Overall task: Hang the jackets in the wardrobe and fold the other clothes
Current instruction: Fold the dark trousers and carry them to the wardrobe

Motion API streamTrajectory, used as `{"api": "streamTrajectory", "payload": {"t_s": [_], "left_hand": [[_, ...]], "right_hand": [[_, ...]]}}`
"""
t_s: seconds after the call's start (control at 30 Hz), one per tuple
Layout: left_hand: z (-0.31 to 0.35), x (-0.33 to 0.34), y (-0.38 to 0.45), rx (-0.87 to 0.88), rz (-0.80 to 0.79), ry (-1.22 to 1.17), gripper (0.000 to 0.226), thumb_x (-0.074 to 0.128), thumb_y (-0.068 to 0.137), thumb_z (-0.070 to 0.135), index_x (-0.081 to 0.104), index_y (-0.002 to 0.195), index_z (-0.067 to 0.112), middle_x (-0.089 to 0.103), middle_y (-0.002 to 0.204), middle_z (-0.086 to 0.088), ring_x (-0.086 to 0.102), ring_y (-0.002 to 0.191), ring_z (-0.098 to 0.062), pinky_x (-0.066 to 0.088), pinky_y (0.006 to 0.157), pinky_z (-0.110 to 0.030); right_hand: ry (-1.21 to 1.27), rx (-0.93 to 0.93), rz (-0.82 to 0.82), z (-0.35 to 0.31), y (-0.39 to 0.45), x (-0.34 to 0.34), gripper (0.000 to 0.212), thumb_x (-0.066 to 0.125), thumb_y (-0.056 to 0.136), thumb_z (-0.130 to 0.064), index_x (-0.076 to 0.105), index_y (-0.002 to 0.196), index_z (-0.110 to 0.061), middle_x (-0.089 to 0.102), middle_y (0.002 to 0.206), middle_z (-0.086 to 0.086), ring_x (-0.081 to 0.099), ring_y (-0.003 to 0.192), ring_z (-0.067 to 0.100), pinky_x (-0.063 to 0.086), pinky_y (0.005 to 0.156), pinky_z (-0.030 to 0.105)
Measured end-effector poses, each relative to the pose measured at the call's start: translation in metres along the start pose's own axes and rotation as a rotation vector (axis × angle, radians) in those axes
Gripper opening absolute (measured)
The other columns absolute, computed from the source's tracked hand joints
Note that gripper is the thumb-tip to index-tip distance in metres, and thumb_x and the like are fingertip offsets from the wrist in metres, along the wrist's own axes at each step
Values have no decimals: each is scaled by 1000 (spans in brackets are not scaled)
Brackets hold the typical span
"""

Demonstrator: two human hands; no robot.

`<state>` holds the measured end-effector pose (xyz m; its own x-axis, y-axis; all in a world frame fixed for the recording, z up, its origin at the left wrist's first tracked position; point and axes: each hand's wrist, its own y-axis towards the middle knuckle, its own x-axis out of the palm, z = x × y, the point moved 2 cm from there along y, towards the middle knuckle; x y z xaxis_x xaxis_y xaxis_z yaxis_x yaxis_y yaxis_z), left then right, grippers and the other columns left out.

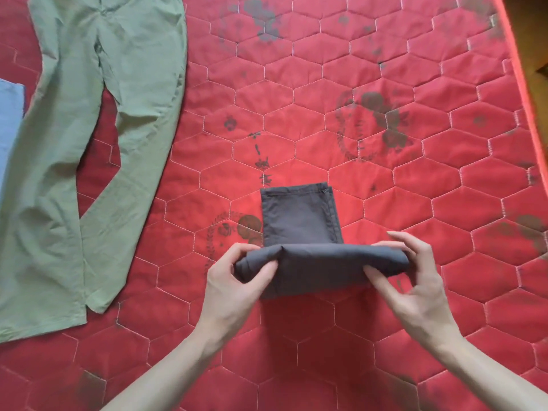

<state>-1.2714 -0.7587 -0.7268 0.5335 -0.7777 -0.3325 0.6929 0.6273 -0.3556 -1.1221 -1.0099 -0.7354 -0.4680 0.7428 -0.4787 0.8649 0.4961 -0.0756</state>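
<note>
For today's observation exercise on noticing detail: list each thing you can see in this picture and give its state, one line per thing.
dark grey garment: partly folded, near end rolled up, far end flat on the quilt.
left hand: pinches the roll's left end.
right hand: pinches the roll's right end.
green trousers: unfolded, spread flat, legs apart.
light blue cloth: at the left edge, mostly out of view.
red quilt: spread flat, with dark marks.

I see a dark grey garment [302, 221] partly rolled on the red quilted mattress [385, 84], its rolled near end raised and its flat, hemmed far end lying on the surface. Pale green trousers [98, 143] lie spread flat, legs toward me, well to its left, with a light blue garment [9, 120] beyond them at the frame's left edge.
</note>
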Motion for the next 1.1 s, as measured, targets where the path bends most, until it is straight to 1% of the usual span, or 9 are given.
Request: {"api": "streamTrajectory", "payload": {"t_s": [0.1,0.2,0.33,0.4,0.5,0.63,0.8,0.9,1.1], "left_hand": [[-5,9,20,-110,106,-111,12,81,89,25,72,93,18,74,84,4,65,77,-5,51,71,-18],[-8,23,40,-217,152,-219,22,72,95,37,71,100,16,76,94,-1,69,88,-5,53,81,-21],[-19,35,64,-227,115,-216,31,70,99,32,64,127,22,73,119,11,66,112,1,49,102,-21],[-25,36,74,-205,66,-159,43,72,93,36,59,133,28,69,125,14,63,117,4,46,103,-18],[-28,36,88,-219,-46,-93,39,72,95,31,54,130,39,67,124,19,61,114,8,46,100,-19],[-39,40,102,-185,-46,122,46,68,93,41,50,136,41,63,125,18,61,117,-2,49,103,-38],[-25,59,101,-275,65,370,38,60,97,48,49,124,24,61,115,2,61,107,-26,48,93,-44],[-21,63,106,-413,60,295,42,65,90,56,54,109,20,66,104,3,63,105,-27,48,94,-42],[-29,72,109,-537,-28,-133,46,83,79,45,71,119,25,75,111,15,70,105,-5,55,96,-30]], "right_hand": [[-35,165,-92,8,16,19,48,74,84,-49,51,125,-43,69,108,-26,64,100,-4,46,87,15],[-118,232,-64,21,39,34,48,64,86,-67,50,116,-32,71,91,-10,65,87,15,49,80,36],[-158,205,3,29,71,53,50,50,88,-70,39,100,-24,66,80,5,63,80,37,49,73,50],[-161,221,32,38,81,64,47,45,92,-69,36,100,-23,64,79,8,61,78,40,48,72,50],[-194,304,84,54,90,78,47,42,96,-67,34,99,-21,62,77,12,59,77,44,45,71,51],[-367,476,188,63,88,92,43,46,105,-52,43,115,-11,65,98,21,61,97,47,38,75,48],[-440,436,428,56,67,108,65,50,100,-45,42,152,-7,48,145,18,42,130,34,29,109,42],[-367,506,492,49,54,115,63,53,99,-42,43,153,-12,49,144,16,43,128,33,27,108,38],[-258,601,421,40,64,108,58,49,100,-56,50,143,-17,62,133,12,55,125,36,38,104,45]]}}
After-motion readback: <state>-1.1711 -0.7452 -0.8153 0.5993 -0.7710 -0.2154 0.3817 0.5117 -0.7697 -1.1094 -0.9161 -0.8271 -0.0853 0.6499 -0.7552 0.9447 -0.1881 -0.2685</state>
